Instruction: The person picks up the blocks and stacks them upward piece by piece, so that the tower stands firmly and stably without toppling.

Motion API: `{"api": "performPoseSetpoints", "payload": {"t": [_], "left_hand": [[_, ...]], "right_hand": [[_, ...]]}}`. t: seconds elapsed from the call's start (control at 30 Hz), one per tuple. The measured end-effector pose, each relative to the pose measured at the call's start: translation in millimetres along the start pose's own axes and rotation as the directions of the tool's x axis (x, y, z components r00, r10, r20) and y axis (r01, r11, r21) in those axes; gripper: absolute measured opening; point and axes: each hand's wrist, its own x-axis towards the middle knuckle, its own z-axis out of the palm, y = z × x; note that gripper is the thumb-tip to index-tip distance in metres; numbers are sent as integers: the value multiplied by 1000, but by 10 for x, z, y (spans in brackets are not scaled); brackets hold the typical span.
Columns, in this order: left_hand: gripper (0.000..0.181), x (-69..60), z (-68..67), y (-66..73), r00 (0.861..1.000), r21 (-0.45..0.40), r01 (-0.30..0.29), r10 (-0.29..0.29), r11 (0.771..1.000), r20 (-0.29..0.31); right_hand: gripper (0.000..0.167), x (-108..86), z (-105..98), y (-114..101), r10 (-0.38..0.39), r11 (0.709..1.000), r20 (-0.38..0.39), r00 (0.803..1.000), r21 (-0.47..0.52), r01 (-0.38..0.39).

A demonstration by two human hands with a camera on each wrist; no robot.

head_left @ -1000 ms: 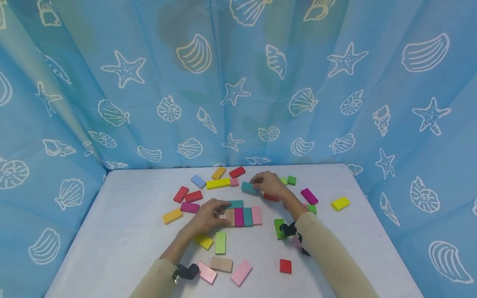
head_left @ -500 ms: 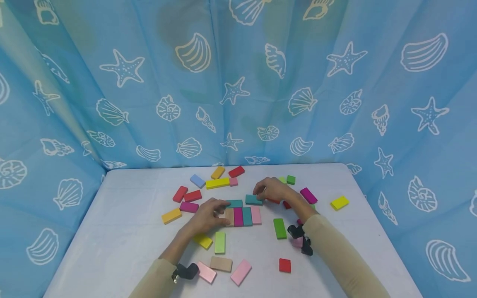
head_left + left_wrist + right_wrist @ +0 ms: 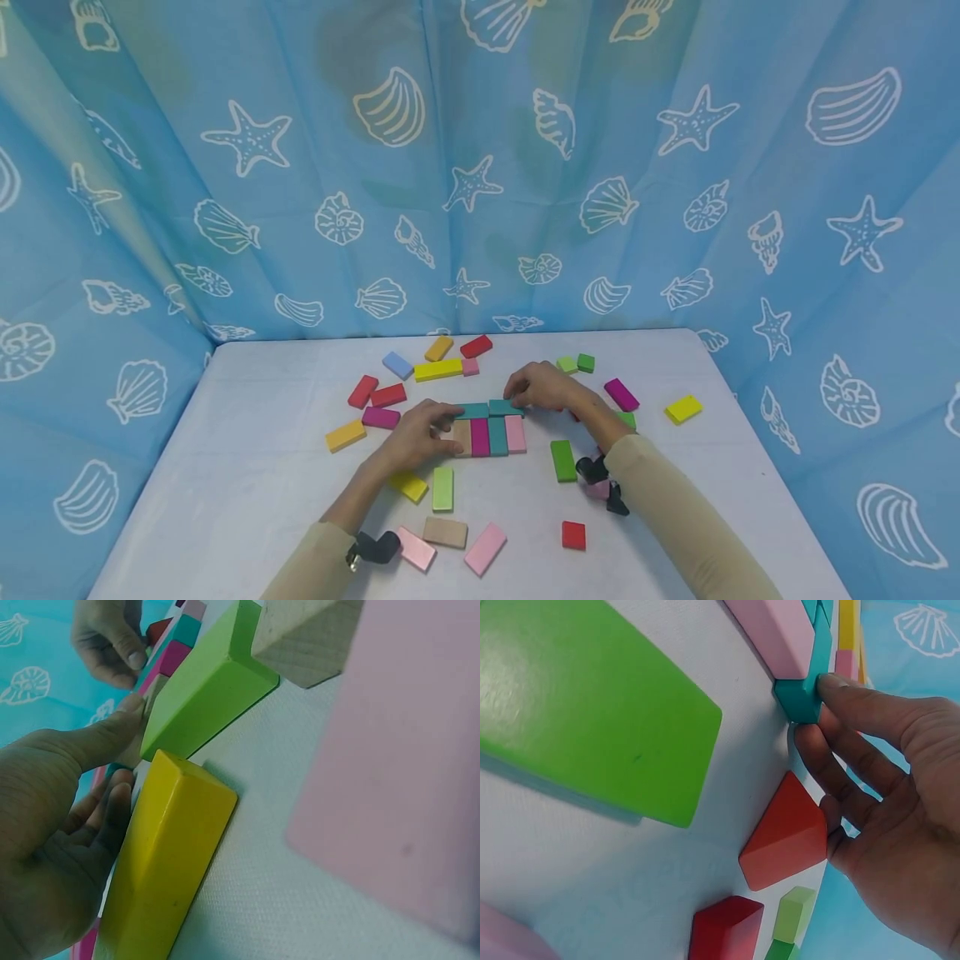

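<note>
Four-sided wooden blocks lie in a joined group at mid-table: a plain wooden block, a magenta block, a teal block and a pink block, side by side. Along their far ends lies another teal block. My left hand spans the group's left end, thumb at the plain block and fingers by the far teal block. My right hand pinches a further teal block at its right end, in line with that far one; its end shows beside the pink block in the right wrist view.
Loose blocks surround the group: a yellow block and a light green block nearby, a green block to the right, a red block under my right hand. A blue shell-patterned curtain stands behind the white table.
My right hand has brought the teal block toward me, then left, to the end of the other far teal block. My left hand has stayed in place.
</note>
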Motion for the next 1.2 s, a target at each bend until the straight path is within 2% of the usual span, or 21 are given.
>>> {"api": "performPoseSetpoints", "payload": {"t": [0.23,0.87,1.2], "left_hand": [[64,-6,-1,-2,1000,-9,2,-2,1000,-1],[64,-14,6,1,1000,-4,16,-16,1000,-1],[64,-21,6,20,999,-5,35,-35,999,-2]], "right_hand": [[17,21,13,-24,24,1000,25,999,18,-24],[16,4,18,-22,-2,1000,27,1000,14,1],[17,5,20,-8,11,999,27,1000,35,-12]]}}
